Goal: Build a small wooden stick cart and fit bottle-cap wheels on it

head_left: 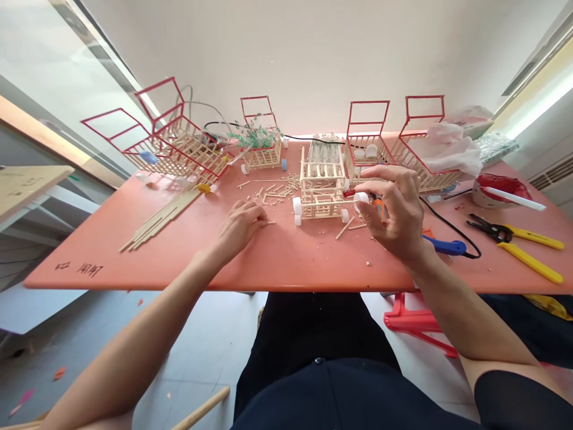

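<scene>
An unpainted wooden stick cart (323, 190) with white wheels stands near the middle of the orange table (268, 263). At its right side, my right hand (394, 212) pinches a white wheel (360, 200) that sits at the end of a thin stick. A small red piece shows just behind that wheel. My left hand (243, 224) rests on the table left of the cart, thumb and fingers closed on a short wooden stick (270, 223). Loose stick offcuts (280, 190) lie between the left hand and the cart, and more lie below its right wheel.
Red-trimmed stick carts (262, 156) line the back. Long sticks (156, 221) lie at left. At right are yellow-handled pliers (530, 245), a blue-handled tool (445, 245) with a black cable, and a red-stained tub (486, 194) with a white stick across it.
</scene>
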Demonstrator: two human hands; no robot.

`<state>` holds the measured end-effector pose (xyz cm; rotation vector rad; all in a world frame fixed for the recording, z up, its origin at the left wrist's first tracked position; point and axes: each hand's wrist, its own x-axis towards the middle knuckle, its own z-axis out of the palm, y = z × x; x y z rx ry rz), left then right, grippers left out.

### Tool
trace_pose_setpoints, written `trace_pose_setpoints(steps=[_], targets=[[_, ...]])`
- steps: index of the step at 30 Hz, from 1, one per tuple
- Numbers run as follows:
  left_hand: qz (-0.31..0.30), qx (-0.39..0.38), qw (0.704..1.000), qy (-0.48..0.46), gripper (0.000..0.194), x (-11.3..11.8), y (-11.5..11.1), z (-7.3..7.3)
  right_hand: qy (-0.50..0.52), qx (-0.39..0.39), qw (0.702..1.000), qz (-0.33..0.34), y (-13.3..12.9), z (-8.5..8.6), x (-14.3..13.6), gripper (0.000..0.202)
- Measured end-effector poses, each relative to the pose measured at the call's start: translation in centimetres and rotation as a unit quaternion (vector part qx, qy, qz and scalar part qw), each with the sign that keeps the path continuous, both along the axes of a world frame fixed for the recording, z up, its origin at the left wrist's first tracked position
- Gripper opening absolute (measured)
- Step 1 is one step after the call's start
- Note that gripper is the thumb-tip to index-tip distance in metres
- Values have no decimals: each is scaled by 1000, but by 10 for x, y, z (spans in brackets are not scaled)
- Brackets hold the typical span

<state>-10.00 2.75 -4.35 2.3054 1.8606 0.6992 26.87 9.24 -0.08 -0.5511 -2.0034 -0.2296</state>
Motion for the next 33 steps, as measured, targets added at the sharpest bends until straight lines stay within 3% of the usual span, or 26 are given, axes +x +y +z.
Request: trace_pose_setpoints(steps=[4,7,9,12,16,19,22,28,30,33], targets=[[29,18,999,2,16,1,57,4,6,8,1000,-6,1,1,2,16],[40,35,999,3,15,0,67,16,7,13,1000,-13,1,4,4,17],[35,47,998,5,15,-6,51,24,9,18,1000,-11,0,6,5,19],[-13,73,997,17,22,-20,5,28,12,21,1000,-5,-1,7,5,18],[-66,48,996,33,31,-45,-51,17,9,16,1000,-15,-2,6,3,18],[-47,37,998,18,36,-59,-58,5,14,13,1000,-15,-2,5,1,17],[-15,14,1000,-4,37,-59,-31,0,17,10,1000,-12,0,3,1,17],[4,5,1000,-4,18,-23,65,6,13,0,1000,-7,3,2,4,19],[21,6,1000,-3,14,-17,78,10,12,6,1000,-10,2,4,5,19],[84,17,996,3,12,-30,69,18,18,17,1000,-10,2,5,5,20]])
